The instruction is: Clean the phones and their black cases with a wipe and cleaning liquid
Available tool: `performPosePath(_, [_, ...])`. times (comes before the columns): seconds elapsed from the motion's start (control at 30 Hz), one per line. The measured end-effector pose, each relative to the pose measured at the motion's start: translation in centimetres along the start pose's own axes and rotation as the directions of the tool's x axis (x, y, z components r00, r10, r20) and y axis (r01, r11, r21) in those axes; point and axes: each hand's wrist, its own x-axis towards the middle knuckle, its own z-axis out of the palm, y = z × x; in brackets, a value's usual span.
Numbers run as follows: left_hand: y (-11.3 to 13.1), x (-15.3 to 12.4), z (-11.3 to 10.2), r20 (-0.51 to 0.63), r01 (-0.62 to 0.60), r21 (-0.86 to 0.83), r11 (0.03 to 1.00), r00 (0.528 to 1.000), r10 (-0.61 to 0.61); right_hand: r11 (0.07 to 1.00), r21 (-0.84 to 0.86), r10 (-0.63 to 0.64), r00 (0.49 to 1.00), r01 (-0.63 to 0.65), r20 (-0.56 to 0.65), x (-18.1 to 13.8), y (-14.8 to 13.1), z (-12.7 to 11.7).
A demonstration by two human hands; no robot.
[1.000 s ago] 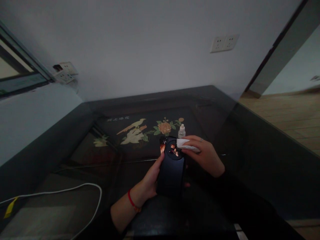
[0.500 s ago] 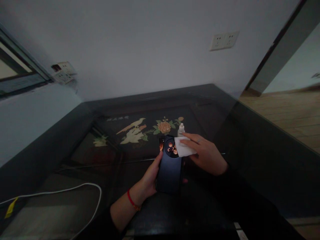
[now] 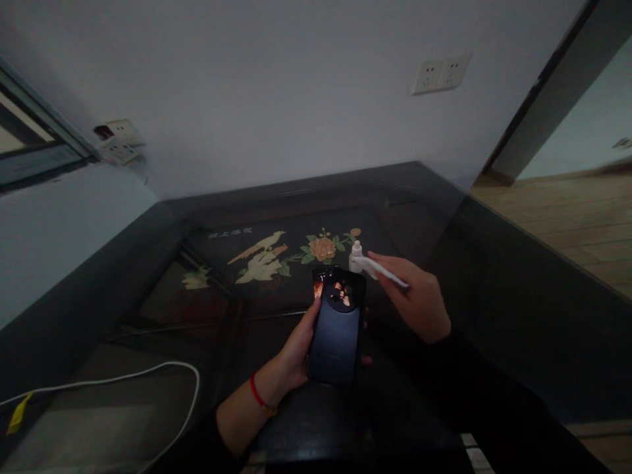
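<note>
My left hand (image 3: 295, 352) grips a dark blue phone (image 3: 336, 332) from the left side, its back with the round camera ring facing up. A red string sits on that wrist. My right hand (image 3: 417, 299) is to the right of the phone's top and pinches a small folded white wipe (image 3: 382, 270), held edge-on and clear of the phone. A small white dropper bottle (image 3: 356, 257) stands on the dark table (image 3: 494, 316) just behind the wipe.
The glass-topped table carries an inlaid bird-and-flower picture (image 3: 281, 253). A white cable (image 3: 123, 382) loops at the near left. Wall sockets (image 3: 440, 72) sit above the table, another socket (image 3: 118, 141) at the left wall. A doorway with wooden floor (image 3: 582, 217) opens to the right.
My right hand lifted the wipe off the phone's camera area and drew it right, turning it edge-on. The phone stayed in my left hand.
</note>
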Motion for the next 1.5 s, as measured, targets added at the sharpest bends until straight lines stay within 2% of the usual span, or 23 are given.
performPosePath(0.07, [-0.1, 0.1, -0.2, 0.014, 0.011, 0.001, 1.000, 1.000, -0.011, 0.985, 0.101, 0.151, 0.985, -0.142, -0.081, 0.1, -0.1, -0.3])
performPosePath(0.13, [-0.3, 0.1, -0.2, 0.017, 0.027, 0.006, 1.000, 1.000, -0.027, 0.969, 0.154, 0.213, 0.971, -0.196, -0.106, 0.0, -0.2, -0.3])
performPosePath(0.2, [-0.4, 0.1, -0.2, 0.006, 0.061, 0.019, 0.998, 0.998, -0.061, 0.982, 0.137, 0.138, 0.987, -0.126, -0.079, -0.2, -0.5, 0.1])
performPosePath(0.27, [-0.5, 0.0, -0.1, -0.025, 0.101, 0.034, 0.994, 0.995, -0.100, 0.995, 0.099, -0.021, 1.000, 0.022, -0.012, -0.6, -0.6, 0.9])
performPosePath(0.37, [-0.6, -0.1, -0.1, -0.094, 0.112, 0.020, 0.993, 0.990, -0.110, 0.973, 0.072, -0.227, 0.970, 0.221, 0.089, -1.1, -0.6, 1.9])
performPosePath(0.5, [-0.5, -0.1, -0.3, -0.143, 0.121, -0.009, 0.993, 0.982, -0.121, 0.940, 0.018, -0.337, 0.920, 0.341, 0.201, -1.2, -0.4, 2.3])
performPosePath(0.77, [-0.2, -0.4, 0.7, -0.197, 0.117, -0.040, 0.992, 0.973, -0.122, 0.905, 0.003, -0.408, 0.866, 0.426, 0.287, -0.7, -0.4, 1.9])
performPosePath(0.97, [-0.2, -0.3, 0.6, -0.161, 0.104, -0.029, 0.994, 0.981, -0.108, 0.907, 0.030, -0.414, 0.873, 0.420, 0.257, -0.8, -0.6, 2.1])
performPosePath(1.13, [-0.3, -0.3, 0.3, -0.138, 0.102, -0.026, 0.994, 0.985, -0.105, 0.923, -0.007, -0.375, 0.903, 0.385, 0.207, -0.9, -0.8, 2.2])
performPosePath(1.33, [-0.2, 0.0, 0.5, -0.113, 0.065, -0.042, 0.997, 0.991, -0.069, 0.891, 0.040, -0.449, 0.864, 0.453, 0.226, -1.1, -1.1, 2.6])
performPosePath(1.5, [-0.2, 0.0, 0.5, -0.076, 0.084, -0.022, 0.996, 0.993, -0.086, 0.922, 0.002, -0.381, 0.909, 0.386, 0.167, -1.0, -0.7, 2.4])
